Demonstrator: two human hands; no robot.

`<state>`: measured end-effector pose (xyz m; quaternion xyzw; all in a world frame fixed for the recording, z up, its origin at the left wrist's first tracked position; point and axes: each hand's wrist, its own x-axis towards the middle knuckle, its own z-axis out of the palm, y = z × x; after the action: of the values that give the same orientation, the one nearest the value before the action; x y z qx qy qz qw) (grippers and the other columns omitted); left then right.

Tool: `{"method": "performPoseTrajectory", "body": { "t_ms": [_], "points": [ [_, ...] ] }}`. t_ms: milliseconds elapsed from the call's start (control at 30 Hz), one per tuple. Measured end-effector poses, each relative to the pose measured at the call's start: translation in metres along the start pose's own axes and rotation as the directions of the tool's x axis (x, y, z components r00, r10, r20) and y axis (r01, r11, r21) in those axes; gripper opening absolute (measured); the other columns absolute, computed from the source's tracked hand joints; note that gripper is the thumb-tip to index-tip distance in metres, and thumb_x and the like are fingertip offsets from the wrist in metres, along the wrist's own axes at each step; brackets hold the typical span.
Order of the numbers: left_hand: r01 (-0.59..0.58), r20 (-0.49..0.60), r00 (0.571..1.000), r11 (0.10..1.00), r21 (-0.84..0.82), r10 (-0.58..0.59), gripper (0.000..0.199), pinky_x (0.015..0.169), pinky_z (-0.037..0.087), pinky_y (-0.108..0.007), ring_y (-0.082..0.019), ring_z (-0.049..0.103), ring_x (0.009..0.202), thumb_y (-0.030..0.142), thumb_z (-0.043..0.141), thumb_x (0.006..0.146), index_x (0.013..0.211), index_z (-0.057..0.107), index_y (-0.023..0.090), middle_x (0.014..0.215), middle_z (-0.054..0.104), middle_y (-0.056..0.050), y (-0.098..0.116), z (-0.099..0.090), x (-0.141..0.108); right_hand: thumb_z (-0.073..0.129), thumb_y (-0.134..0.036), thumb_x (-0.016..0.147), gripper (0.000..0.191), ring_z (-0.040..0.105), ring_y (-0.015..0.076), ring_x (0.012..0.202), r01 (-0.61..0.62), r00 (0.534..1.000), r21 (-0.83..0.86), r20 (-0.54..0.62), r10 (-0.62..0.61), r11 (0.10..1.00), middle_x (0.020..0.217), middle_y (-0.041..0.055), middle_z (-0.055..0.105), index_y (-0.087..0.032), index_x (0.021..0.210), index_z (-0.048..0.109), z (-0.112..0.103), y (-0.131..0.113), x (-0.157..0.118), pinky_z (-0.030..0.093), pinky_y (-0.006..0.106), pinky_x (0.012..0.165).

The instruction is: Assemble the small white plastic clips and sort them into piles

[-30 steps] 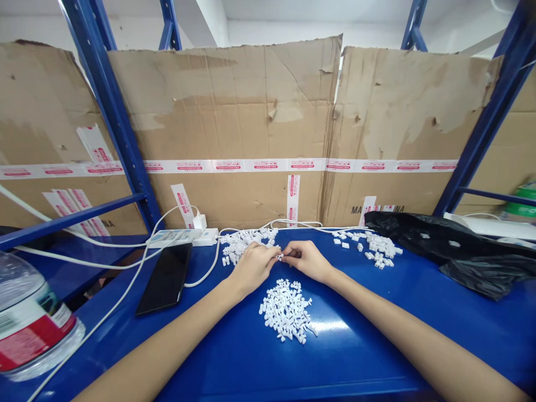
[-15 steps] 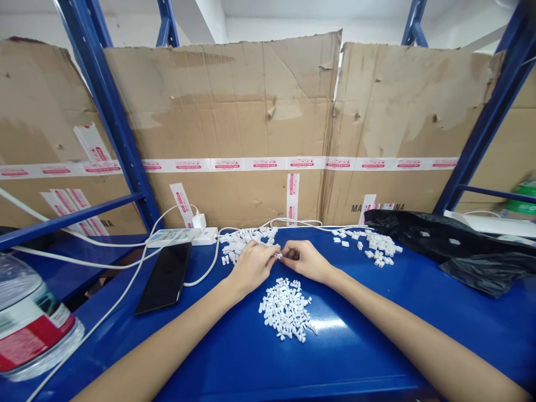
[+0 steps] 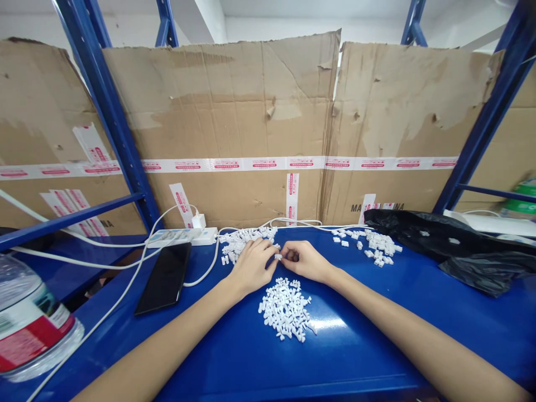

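Note:
A small white plastic piece [image 3: 278, 257] sits between my two hands, above the far middle of the blue table. My right hand [image 3: 305, 260] is closed in a pinch on its right side, the other fingers curled in. My left hand [image 3: 254, 263] has its thumb and forefinger around the left side of the piece, the thumb a little lower. Behind my left hand lies a pile of white plastic pieces [image 3: 233, 244], partly covered by it. Closer to me, below both hands, is a heap of smaller white plastic parts [image 3: 285, 310].
White block-like pieces [image 3: 380, 245] lie at the right, beside a black plastic bag [image 3: 473, 265]. To the left are a black phone [image 3: 164, 278], a white power strip [image 3: 205, 237] with cables and a large plastic bottle [image 3: 31, 324]. Cardboard [image 3: 234, 123] stands behind the table.
My left thumb has dropped slightly away from the forefinger, so more of the white piece shows. My right hand has hardly moved, and the piles look the same.

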<state>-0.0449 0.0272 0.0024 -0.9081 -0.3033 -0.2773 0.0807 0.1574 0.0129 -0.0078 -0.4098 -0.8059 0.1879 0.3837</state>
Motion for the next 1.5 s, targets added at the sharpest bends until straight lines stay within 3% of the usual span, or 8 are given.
{"method": "performPoseTrajectory", "body": {
  "t_ms": [200,300,400,533,733,967,1233,1500],
  "points": [
    [0.011,0.002,1.0,1.0,-0.014,-0.011,0.003,0.088,0.045,-0.044,-0.026,0.06,0.098,0.016,0.058,0.086,0.088,0.059,0.018,0.096,0.066,-0.007,0.003,-0.004,0.003,0.06,-0.009,0.081,0.016,0.056,0.0104,0.06,0.032,0.999,-0.039,-0.008,-0.032,0.999,0.073,-0.0016,0.065,-0.018,0.093,0.067,0.0,-0.001,0.001,0.044,0.022,0.059],
    [0.036,-0.018,0.999,0.999,-0.018,-0.036,0.005,0.085,0.045,-0.042,-0.025,0.061,0.092,0.015,0.058,0.083,0.081,0.054,0.019,0.09,0.066,-0.006,0.001,-0.005,0.004,0.062,-0.011,0.081,0.017,0.058,0.0112,0.061,-0.024,1.0,-0.028,-0.016,0.024,0.999,0.075,-0.0001,0.068,-0.017,0.095,0.068,-0.001,-0.001,0.002,0.045,0.023,0.059],
    [0.055,-0.032,0.998,0.998,0.004,-0.055,0.011,0.082,0.045,-0.041,-0.024,0.06,0.088,0.014,0.057,0.08,0.075,0.049,0.02,0.084,0.064,-0.005,-0.003,-0.004,0.004,0.068,-0.021,0.082,0.005,0.059,0.0126,0.061,-0.112,0.992,0.03,0.067,0.11,0.993,0.072,0.0011,0.069,-0.016,0.081,0.071,-0.004,-0.001,0.002,0.045,0.023,0.058],
    [0.063,-0.027,0.998,0.998,0.025,-0.062,0.014,0.083,0.044,-0.041,-0.024,0.06,0.088,0.014,0.057,0.078,0.073,0.046,0.02,0.082,0.062,-0.005,-0.007,-0.003,0.003,0.072,-0.031,0.082,0.014,0.061,0.014,0.065,-0.164,0.965,0.126,0.226,0.132,0.979,0.076,0.0018,0.072,-0.017,0.082,0.076,-0.01,-0.005,0.0,0.045,0.024,0.06],
    [0.089,-0.002,0.996,0.996,-0.023,-0.089,0.008,0.084,0.044,-0.041,-0.025,0.062,0.088,0.014,0.056,0.081,0.08,0.05,0.019,0.086,0.065,-0.005,-0.004,-0.002,0.003,0.074,-0.033,0.083,0.018,0.06,0.0139,0.071,-0.06,0.957,0.162,0.291,0.01,0.985,0.086,0.0028,0.069,-0.02,0.094,0.081,-0.012,-0.012,-0.001,0.046,0.025,0.065],
    [0.089,0.045,0.995,0.995,-0.049,-0.086,0.006,0.088,0.044,-0.044,-0.025,0.064,0.087,0.014,0.057,0.082,0.08,0.052,0.018,0.083,0.067,-0.005,-0.005,-0.002,0.004,0.069,-0.028,0.088,0.014,0.06,0.0139,0.072,0.061,0.961,0.077,0.265,-0.08,0.995,0.086,0.0034,0.068,-0.02,0.09,0.081,-0.008,-0.019,-0.002,0.046,0.026,0.066],
    [0.094,0.057,0.994,0.995,-0.041,-0.092,0.006,0.087,0.043,-0.041,-0.023,0.064,0.082,0.015,0.056,0.081,0.078,0.052,0.018,0.078,0.066,-0.004,-0.004,-0.004,0.005,0.079,-0.044,0.08,0.031,0.056,0.0117,0.071,-0.08,0.918,0.16,0.396,0.01,0.984,0.092,0.0037,0.068,-0.019,0.096,0.081,-0.014,-0.027,-0.004,0.045,0.024,0.064],
    [0.092,0.053,0.995,0.993,-0.071,-0.088,0.004,0.088,0.043,-0.042,-0.023,0.065,0.083,0.014,0.056,0.081,0.082,0.054,0.018,0.08,0.067,-0.004,-0.004,-0.003,0.004,0.073,-0.03,0.083,0.017,0.056,0.0115,0.068,-0.047,0.94,0.178,0.34,-0.017,0.983,0.084,0.003,0.068,-0.015,0.087,0.078,-0.007,-0.021,-0.003,0.045,0.023,0.063]
  ]
}}
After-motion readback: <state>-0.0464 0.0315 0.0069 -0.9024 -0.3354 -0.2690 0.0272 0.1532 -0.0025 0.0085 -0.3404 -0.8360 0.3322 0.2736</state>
